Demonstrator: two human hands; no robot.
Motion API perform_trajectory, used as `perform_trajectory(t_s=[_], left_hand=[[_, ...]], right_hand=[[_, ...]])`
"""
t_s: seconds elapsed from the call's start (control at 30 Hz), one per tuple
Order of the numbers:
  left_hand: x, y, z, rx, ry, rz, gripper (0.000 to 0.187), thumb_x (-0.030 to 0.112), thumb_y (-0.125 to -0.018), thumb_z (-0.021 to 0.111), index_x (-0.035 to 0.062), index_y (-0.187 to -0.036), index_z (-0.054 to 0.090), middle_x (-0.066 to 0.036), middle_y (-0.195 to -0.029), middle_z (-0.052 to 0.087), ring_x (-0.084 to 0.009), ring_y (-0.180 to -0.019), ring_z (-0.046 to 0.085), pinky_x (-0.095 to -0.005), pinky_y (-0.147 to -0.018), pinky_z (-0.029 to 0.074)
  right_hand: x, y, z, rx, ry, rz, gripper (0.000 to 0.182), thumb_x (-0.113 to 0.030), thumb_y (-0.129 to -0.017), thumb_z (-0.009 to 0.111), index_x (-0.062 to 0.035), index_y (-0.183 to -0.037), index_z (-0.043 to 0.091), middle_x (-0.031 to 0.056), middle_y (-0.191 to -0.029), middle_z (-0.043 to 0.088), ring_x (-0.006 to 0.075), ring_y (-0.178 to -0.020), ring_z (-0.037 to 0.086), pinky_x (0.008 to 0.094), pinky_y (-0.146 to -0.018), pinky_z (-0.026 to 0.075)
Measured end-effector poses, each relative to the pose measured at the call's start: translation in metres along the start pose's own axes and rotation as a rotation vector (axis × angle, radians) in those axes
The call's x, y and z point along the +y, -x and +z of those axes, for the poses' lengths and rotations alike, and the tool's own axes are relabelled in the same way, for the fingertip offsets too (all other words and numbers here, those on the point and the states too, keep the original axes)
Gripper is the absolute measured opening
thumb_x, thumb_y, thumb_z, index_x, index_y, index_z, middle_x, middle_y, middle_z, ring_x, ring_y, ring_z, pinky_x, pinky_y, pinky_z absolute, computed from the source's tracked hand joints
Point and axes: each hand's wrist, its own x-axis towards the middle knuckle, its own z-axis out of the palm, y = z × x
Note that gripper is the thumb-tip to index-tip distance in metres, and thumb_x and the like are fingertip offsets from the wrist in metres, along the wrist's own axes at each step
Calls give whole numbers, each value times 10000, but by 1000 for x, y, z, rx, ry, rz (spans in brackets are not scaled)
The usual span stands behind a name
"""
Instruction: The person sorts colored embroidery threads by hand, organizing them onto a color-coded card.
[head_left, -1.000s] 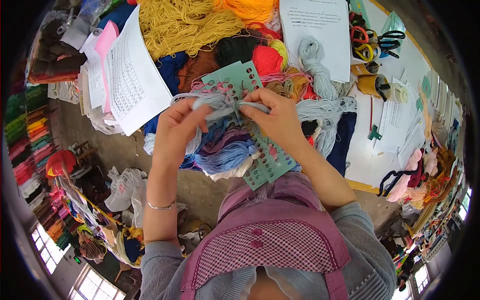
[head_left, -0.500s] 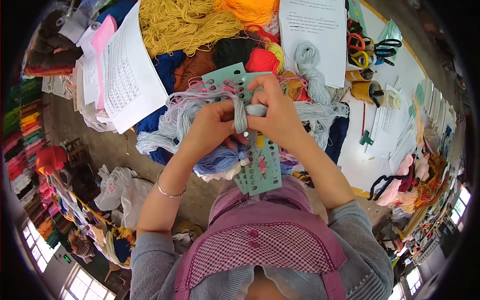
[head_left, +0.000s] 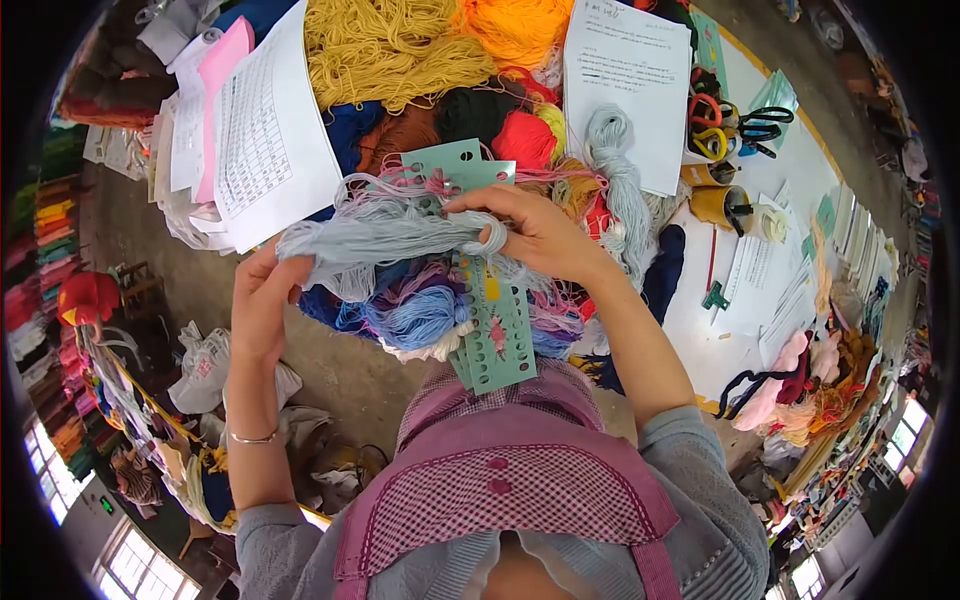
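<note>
A pale grey-blue skein of yarn [head_left: 385, 238] stretches sideways between my hands. Its left end is pinched in my left hand [head_left: 268, 300], thumb against fingers. At the other end, a looped, knotted part sits in my right hand [head_left: 545, 238], whose fingers curl over it. Beneath the skein lie green cards with punched holes [head_left: 500, 350], one bearing a small pink flower picture. Light blue yarn [head_left: 415, 318] lies just below, and pink strands run near the cards' top.
Mustard yarn [head_left: 390, 50], orange yarn [head_left: 515, 35] and a red ball [head_left: 525, 138] are heaped behind. Printed sheets [head_left: 265, 140] lie at left, another paper [head_left: 630, 90] at right. Scissors [head_left: 765, 125] stand in a holder on the white table [head_left: 690, 320].
My left hand has moved left and down, away from my right hand, drawing the grey-blue skein out lengthwise. My right hand stays near the cards, still gripping the knotted end.
</note>
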Motion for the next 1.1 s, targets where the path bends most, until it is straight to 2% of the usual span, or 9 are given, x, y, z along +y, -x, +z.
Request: perform_trajectory(t_s=[0.13, 0.2, 0.27, 0.33, 0.47, 0.77, 0.93, 1.0, 1.1], left_hand=[[-13, -8, 4, 191, -186, 357, 220, 129, -920, 553, 9, -1080, 644, 2, -891, 637, -79, -759, 548, -223, -718, 444], [-1, 0, 6, 34, 626, 220, 306, 104, -920, 531, -16, -1200, 561, -37, -988, 650, -126, -821, 601, -246, -798, 476], [4, 17, 16, 251, 774, 99, 450, 121, -910, 536, -27, -1322, 432, -62, -1100, 640, -158, -1005, 593, -313, -919, 467], [-12, 26, 0, -46, 880, 97, 455, 106, -864, 587, -35, -1280, 470, -72, -1084, 632, -184, -892, 626, -338, -866, 504], [-25, 24, -10, -22, -604, 253, 240, -38, -756, 598, 36, -964, 690, 5, -852, 643, -83, -783, 574, -236, -734, 464], [-30, 37, -77, 468, 752, 118, 371, 213, -945, 487, 48, -1276, 510, -60, -1190, 615, -162, -1063, 578, -272, -786, 457], [-69, 38, -145, 785, -125, -225, 408, 217, -926, 520, 30, -1289, 511, -110, -1229, 602, -241, -1091, 589, -349, -918, 469], [-65, 30, -104, 721, -652, 489, 352, 85, -922, 492, 71, -1271, 531, -97, -932, 666, -109, -713, 616, -263, -572, 469], [-1, 29, 38, 90, -293, 76, 340, 93, -924, 520, 113, -1264, 512, -85, -816, 627, -97, -568, 611, -240, -465, 436]], right_hand=[[8, 6, 8, 70, -310, 98, 465, -336, -922, 595, -36, -1267, 511, 70, -1178, 577, 169, -1104, 545, 307, -934, 439], [9, 8, 8, 91, -312, 175, 484, -289, -897, 644, -26, -1271, 486, 67, -1167, 562, 146, -1113, 528, 288, -928, 444], [1, 7, 8, 77, -297, 187, 484, -292, -896, 646, -23, -1265, 486, 70, -1156, 563, 150, -1111, 530, 290, -930, 444], [0, 6, 9, 65, -288, 198, 484, -296, -894, 648, -20, -1258, 487, 73, -1145, 564, 153, -1110, 531, 292, -931, 443], [2, 5, 10, 44, -207, 145, 480, -261, -907, 634, -12, -1281, 465, 89, -1161, 571, 151, -1085, 548, 286, -912, 450], [5, 6, 19, 52, -367, 189, 393, -65, -928, 567, -7, -1299, 449, 76, -1188, 580, 129, -1080, 564, 263, -894, 458], [8, 6, 24, 165, -466, 149, 355, -53, -908, 588, -3, -1246, 488, 60, -1099, 615, 108, -989, 595, 260, -835, 484], [8, 12, 27, 224, -390, 281, 263, -75, -879, 635, -14, -1128, 575, 25, -966, 648, 85, -871, 609, 240, -729, 487], [-8, 13, 31, 310, -211, 357, 64, -63, -822, 664, -31, -873, 645, -21, -788, 618, 57, -735, 558, 212, -633, 434]])
